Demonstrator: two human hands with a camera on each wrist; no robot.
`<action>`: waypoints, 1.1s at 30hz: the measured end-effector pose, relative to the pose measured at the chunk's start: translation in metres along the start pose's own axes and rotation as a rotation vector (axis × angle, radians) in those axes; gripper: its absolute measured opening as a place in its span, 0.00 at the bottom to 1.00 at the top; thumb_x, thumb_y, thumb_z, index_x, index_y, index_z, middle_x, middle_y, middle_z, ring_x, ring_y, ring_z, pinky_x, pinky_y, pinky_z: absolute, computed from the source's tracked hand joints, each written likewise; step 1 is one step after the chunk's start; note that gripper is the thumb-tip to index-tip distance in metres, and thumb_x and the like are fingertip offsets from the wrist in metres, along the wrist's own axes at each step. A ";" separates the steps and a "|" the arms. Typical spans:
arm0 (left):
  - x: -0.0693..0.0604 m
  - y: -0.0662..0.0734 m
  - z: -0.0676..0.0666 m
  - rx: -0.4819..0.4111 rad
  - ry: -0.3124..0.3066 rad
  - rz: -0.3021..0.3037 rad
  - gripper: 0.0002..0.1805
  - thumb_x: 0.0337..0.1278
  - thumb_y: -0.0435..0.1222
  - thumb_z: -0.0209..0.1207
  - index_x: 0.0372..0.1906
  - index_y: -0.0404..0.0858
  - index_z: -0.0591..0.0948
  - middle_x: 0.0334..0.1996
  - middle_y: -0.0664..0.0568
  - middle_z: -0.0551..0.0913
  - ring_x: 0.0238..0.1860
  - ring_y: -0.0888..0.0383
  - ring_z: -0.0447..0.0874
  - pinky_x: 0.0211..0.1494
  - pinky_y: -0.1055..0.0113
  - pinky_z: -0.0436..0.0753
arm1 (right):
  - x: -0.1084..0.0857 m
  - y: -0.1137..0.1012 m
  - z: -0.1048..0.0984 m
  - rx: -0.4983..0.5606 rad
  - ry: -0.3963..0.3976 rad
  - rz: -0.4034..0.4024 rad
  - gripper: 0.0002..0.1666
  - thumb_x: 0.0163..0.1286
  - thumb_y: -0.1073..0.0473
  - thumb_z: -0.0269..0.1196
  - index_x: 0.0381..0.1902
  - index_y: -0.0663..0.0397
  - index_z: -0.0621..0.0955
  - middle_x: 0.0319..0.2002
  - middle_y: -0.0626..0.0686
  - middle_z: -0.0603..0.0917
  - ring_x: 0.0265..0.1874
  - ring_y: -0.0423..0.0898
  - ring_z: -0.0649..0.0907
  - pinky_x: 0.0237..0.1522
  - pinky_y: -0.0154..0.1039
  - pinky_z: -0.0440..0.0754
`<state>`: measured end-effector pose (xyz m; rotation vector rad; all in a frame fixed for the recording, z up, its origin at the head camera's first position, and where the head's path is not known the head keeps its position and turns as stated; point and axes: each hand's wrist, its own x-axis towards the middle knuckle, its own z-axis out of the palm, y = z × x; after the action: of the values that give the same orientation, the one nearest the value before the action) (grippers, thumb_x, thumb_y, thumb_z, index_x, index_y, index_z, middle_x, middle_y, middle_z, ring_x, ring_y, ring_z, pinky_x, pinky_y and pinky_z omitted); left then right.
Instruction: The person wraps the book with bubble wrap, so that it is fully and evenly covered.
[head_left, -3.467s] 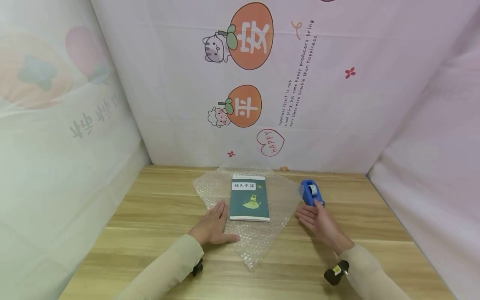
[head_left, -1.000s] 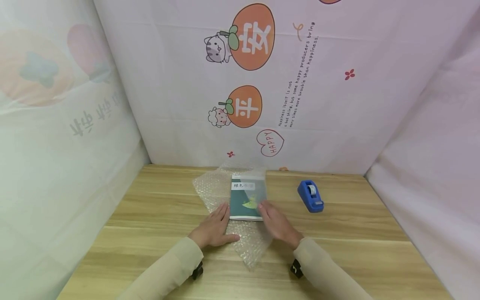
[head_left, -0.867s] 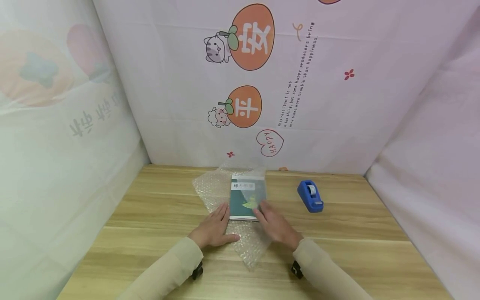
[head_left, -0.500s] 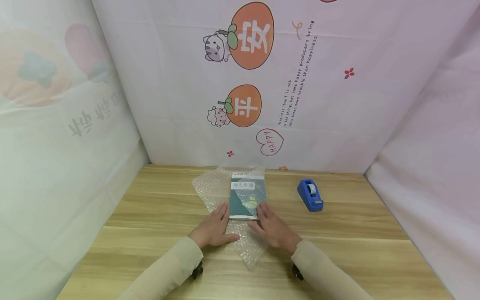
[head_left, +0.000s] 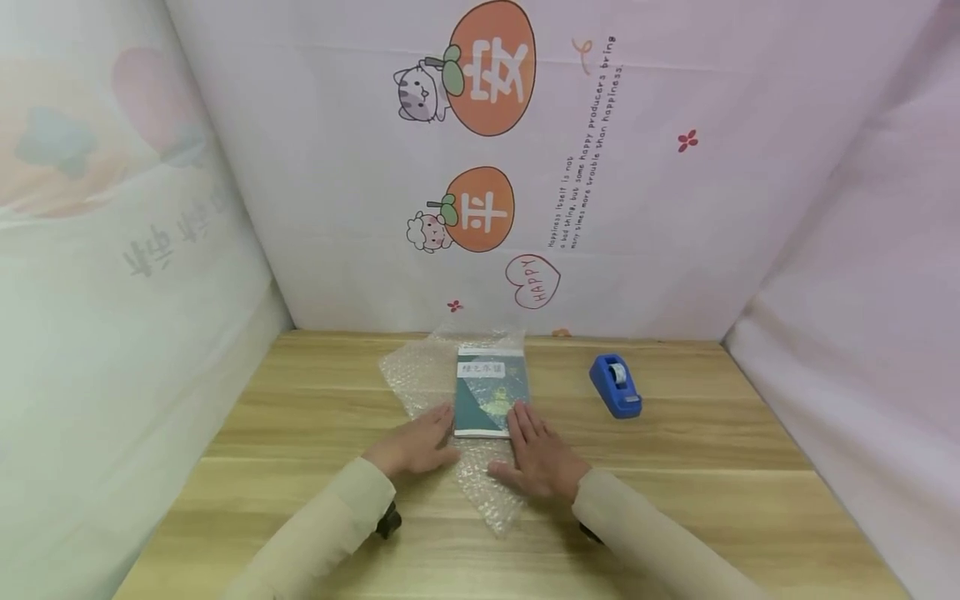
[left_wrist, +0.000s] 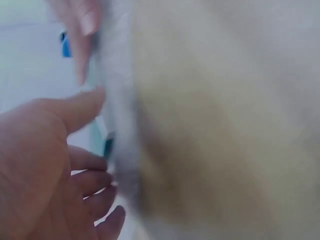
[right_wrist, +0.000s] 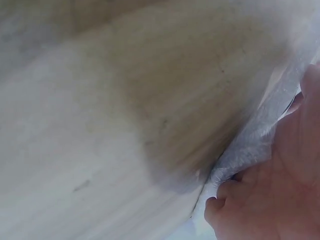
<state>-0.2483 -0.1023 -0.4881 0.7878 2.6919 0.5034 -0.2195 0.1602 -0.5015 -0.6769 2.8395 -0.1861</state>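
One booklet [head_left: 472, 406], one sheet of bubble wrap [head_left: 483, 492], one blue tape dispenser [head_left: 618, 400] and two bare hands are on the desk [head_left: 315, 492]. Reckoning the clock from the booklet in the head view, it lies on the wrap near the desk's middle, the left hand [head_left: 414, 442] is at eight o'clock, the right hand [head_left: 546, 460] near half past four and the dispenser at three. Neither hand grasps anything: the left fingers are relaxed beside the booklet's edge, and the right fingers lie extended on the wrap over the booklet's lower right part. Three and a half seconds ago the right hand was at the dispenser and the wrap's three o'clock corner lay spread out; now that flap is folded over much of the cover, while the nine o'clock side stays flat. Since half a second ago, the left thumb has drawn in from the wrap's lower part. The left wrist view adds the left palm, its thumb and four fingers bent loosely; the right wrist view shows the wrap's crinkled edge close against the right hand, but blur hides details there.
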 end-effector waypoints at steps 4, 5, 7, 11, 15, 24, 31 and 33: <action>0.005 -0.004 -0.014 0.029 0.031 0.041 0.37 0.80 0.43 0.53 0.80 0.23 0.59 0.82 0.30 0.57 0.84 0.37 0.57 0.87 0.46 0.59 | 0.002 -0.002 -0.002 -0.005 -0.017 0.003 0.61 0.79 0.23 0.46 0.85 0.67 0.48 0.86 0.68 0.44 0.87 0.62 0.48 0.86 0.58 0.55; 0.008 -0.005 -0.017 0.046 0.038 0.054 0.38 0.81 0.43 0.53 0.80 0.23 0.58 0.83 0.30 0.56 0.84 0.37 0.56 0.87 0.46 0.59 | 0.002 -0.002 -0.003 -0.008 -0.018 0.004 0.61 0.78 0.23 0.47 0.85 0.67 0.48 0.86 0.68 0.45 0.87 0.63 0.48 0.86 0.58 0.55; 0.015 -0.008 -0.019 0.084 0.046 0.089 0.39 0.82 0.43 0.51 0.81 0.22 0.54 0.84 0.30 0.51 0.85 0.36 0.52 0.88 0.46 0.57 | 0.002 -0.003 -0.004 -0.012 -0.020 0.006 0.62 0.78 0.23 0.47 0.85 0.68 0.49 0.86 0.68 0.45 0.86 0.62 0.49 0.86 0.57 0.55; 0.031 -0.012 -0.021 0.132 0.061 0.139 0.42 0.82 0.46 0.53 0.83 0.25 0.52 0.86 0.32 0.47 0.86 0.38 0.48 0.88 0.47 0.55 | 0.002 -0.003 -0.006 -0.007 -0.023 0.005 0.63 0.77 0.22 0.47 0.84 0.68 0.50 0.85 0.69 0.46 0.86 0.63 0.49 0.86 0.58 0.56; 0.044 -0.014 -0.021 0.161 0.048 0.172 0.42 0.81 0.47 0.54 0.84 0.28 0.52 0.86 0.35 0.47 0.87 0.40 0.47 0.89 0.49 0.55 | 0.007 0.001 0.000 -0.017 -0.055 0.019 0.64 0.76 0.20 0.45 0.85 0.65 0.46 0.86 0.67 0.42 0.87 0.61 0.45 0.87 0.57 0.53; 0.054 -0.019 -0.022 0.210 -0.061 0.155 0.43 0.81 0.51 0.53 0.86 0.35 0.51 0.87 0.41 0.49 0.87 0.44 0.49 0.88 0.50 0.57 | 0.004 -0.004 -0.004 -0.004 -0.063 0.020 0.64 0.76 0.20 0.46 0.85 0.65 0.49 0.86 0.66 0.45 0.87 0.60 0.48 0.86 0.56 0.55; 0.057 -0.021 -0.021 0.216 -0.083 0.154 0.42 0.82 0.53 0.50 0.86 0.36 0.51 0.87 0.43 0.50 0.87 0.46 0.50 0.88 0.50 0.58 | 0.003 -0.002 -0.009 0.020 -0.081 0.026 0.62 0.78 0.22 0.45 0.85 0.66 0.48 0.86 0.66 0.43 0.87 0.60 0.47 0.87 0.56 0.54; 0.057 -0.021 -0.021 0.230 -0.077 0.162 0.42 0.82 0.53 0.49 0.86 0.36 0.51 0.87 0.43 0.50 0.87 0.45 0.51 0.88 0.50 0.58 | 0.003 0.001 -0.010 0.038 -0.087 0.025 0.61 0.78 0.23 0.44 0.85 0.65 0.48 0.86 0.66 0.42 0.87 0.59 0.46 0.87 0.57 0.53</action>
<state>-0.3118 -0.0921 -0.4883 1.0713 2.6576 0.1942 -0.2248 0.1603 -0.4925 -0.6251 2.7529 -0.2010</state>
